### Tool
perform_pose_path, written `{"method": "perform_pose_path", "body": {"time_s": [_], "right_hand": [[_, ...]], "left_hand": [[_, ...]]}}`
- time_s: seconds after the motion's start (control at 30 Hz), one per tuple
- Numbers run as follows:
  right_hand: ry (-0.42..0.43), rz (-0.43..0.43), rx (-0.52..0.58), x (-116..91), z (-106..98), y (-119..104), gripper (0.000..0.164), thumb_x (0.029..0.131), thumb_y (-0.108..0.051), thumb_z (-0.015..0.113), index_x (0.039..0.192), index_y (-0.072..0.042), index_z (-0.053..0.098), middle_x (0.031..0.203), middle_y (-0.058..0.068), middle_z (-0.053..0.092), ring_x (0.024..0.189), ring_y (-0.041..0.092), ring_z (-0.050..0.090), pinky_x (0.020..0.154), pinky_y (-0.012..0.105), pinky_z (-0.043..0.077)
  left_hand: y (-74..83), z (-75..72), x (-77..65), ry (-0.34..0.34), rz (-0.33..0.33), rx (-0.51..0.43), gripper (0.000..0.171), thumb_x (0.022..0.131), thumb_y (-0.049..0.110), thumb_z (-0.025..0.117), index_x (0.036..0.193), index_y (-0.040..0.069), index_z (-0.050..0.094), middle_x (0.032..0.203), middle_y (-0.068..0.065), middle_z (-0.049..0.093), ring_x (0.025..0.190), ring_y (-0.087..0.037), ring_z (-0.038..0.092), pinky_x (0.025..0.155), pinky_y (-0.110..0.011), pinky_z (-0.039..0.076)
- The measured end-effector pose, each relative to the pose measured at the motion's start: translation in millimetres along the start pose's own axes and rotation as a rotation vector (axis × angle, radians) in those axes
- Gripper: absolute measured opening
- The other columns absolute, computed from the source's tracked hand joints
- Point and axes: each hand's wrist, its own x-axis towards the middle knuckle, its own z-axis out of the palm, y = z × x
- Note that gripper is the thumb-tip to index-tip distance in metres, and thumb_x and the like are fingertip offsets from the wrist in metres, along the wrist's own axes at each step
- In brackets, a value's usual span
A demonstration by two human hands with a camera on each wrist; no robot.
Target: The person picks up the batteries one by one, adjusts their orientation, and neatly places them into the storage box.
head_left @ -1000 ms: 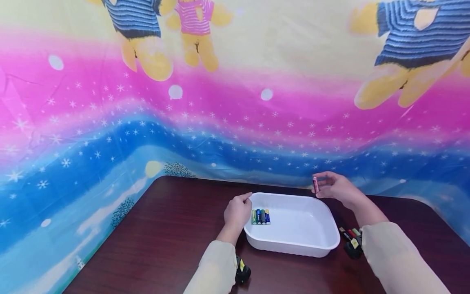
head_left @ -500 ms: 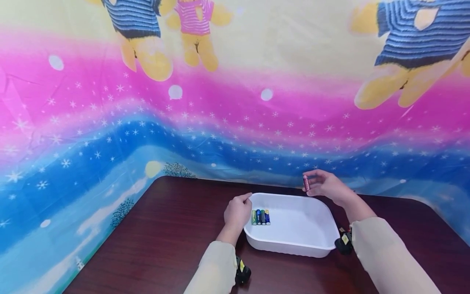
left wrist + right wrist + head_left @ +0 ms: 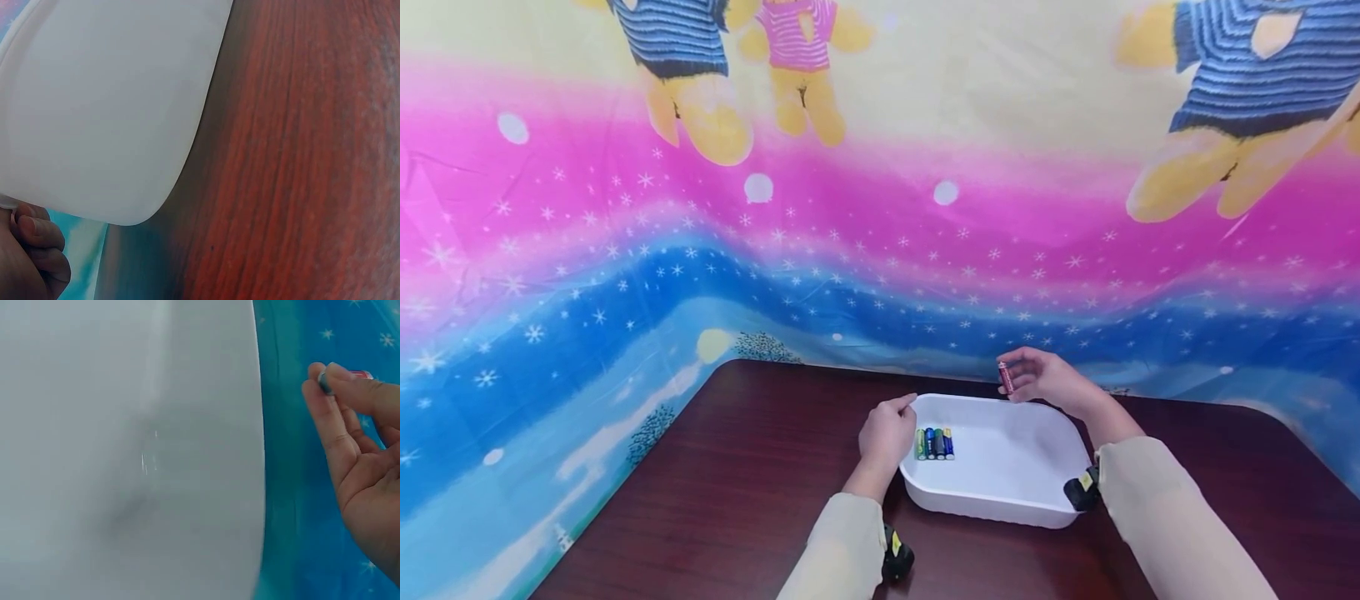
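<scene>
A red battery (image 3: 1005, 377) is pinched between the thumb and fingertips of my right hand (image 3: 1051, 383), raised over the far rim of a white plastic tub (image 3: 1011, 496). In the right wrist view the battery's end (image 3: 325, 383) shows between thumb and finger. My left hand (image 3: 886, 432) grips the tub at its left rim, thumb over the edge; in the left wrist view its curled fingers (image 3: 44, 240) sit against the tub's corner. Inside the tub, against the left side, several batteries (image 3: 935, 444) in green, blue and dark colours lie side by side in a row.
The tub stands on a dark red-brown wooden table (image 3: 737, 467). A printed cloth (image 3: 880, 250) with bears and snowflakes hangs behind and to the left of it. A black wrist camera (image 3: 1081, 489) overlaps the tub's near right corner.
My right hand has moved left along the tub's far rim with the red battery. Its wrist camera now hides the tub's right corner. The left hand stays in place.
</scene>
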Motion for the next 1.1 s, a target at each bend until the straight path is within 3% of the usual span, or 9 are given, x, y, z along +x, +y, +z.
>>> {"method": "perform_pose_path", "body": {"time_s": [0.17, 0.4, 0.57, 0.77, 0.9, 1.1], "right_hand": [[0.008, -0.008, -0.021, 6, 6, 0, 0.061, 0.077, 0.01, 0.066, 0.132, 0.0, 0.043, 0.107, 0.019, 0.057, 0.1, 0.037, 0.059, 0.079, 0.038, 0.052], [0.045, -0.087, -0.117, 15, 11, -3, 0.055, 0.078, 0.01, 0.065, 0.129, 0.0, 0.047, 0.109, 0.025, 0.055, 0.098, 0.033, 0.059, 0.078, 0.038, 0.052], [0.047, -0.113, -0.171, 18, 16, -4, 0.054, 0.078, 0.01, 0.065, 0.128, -0.001, 0.048, 0.106, 0.02, 0.056, 0.096, 0.032, 0.058, 0.077, 0.037, 0.052], [-0.091, -0.122, -0.216, 14, 23, -6, 0.056, 0.07, 0.008, 0.073, 0.122, 0.002, 0.051, 0.094, 0.014, 0.059, 0.084, 0.025, 0.059, 0.072, 0.034, 0.052], [-0.188, -0.106, -0.368, 13, 31, -8, 0.053, 0.067, -0.005, 0.08, 0.115, -0.001, 0.057, 0.081, 0.006, 0.06, 0.073, 0.019, 0.058, 0.067, 0.031, 0.05], [-0.26, -0.062, -0.563, 13, 44, -6, 0.045, 0.065, -0.02, 0.083, 0.103, -0.006, 0.063, 0.068, -0.001, 0.06, 0.062, 0.013, 0.054, 0.059, 0.03, 0.044]], "left_hand": [[0.4, 1.1, 0.2, -0.002, -0.005, -0.006, 0.03, 0.093, 0.024, 0.052, 0.119, 0.026, 0.065, 0.113, -0.001, 0.065, 0.099, -0.021, 0.062, 0.073, -0.04, 0.05], [1.0, 0.8, 0.7, 0.011, 0.0, 0.009, 0.03, 0.093, 0.024, 0.051, 0.12, 0.025, 0.065, 0.111, -0.001, 0.066, 0.097, -0.021, 0.063, 0.07, -0.039, 0.05], [1.7, 2.0, -0.8, 0.007, 0.004, 0.032, 0.03, 0.092, 0.024, 0.051, 0.119, 0.027, 0.065, 0.109, -0.001, 0.067, 0.095, -0.021, 0.063, 0.071, -0.04, 0.049], [3.5, 3.2, -1.4, 0.01, -0.013, 0.035, 0.03, 0.092, 0.025, 0.051, 0.117, 0.029, 0.066, 0.109, 0.0, 0.067, 0.095, -0.021, 0.063, 0.073, -0.041, 0.049], [4.4, 3.3, -1.7, 0.004, -0.01, 0.034, 0.03, 0.092, 0.025, 0.052, 0.118, 0.028, 0.066, 0.11, -0.001, 0.067, 0.096, -0.021, 0.063, 0.073, -0.041, 0.049], [4.9, 3.1, -2.4, -0.001, -0.002, 0.036, 0.029, 0.092, 0.025, 0.052, 0.118, 0.028, 0.066, 0.109, -0.001, 0.067, 0.094, -0.02, 0.063, 0.071, -0.039, 0.049]]}}
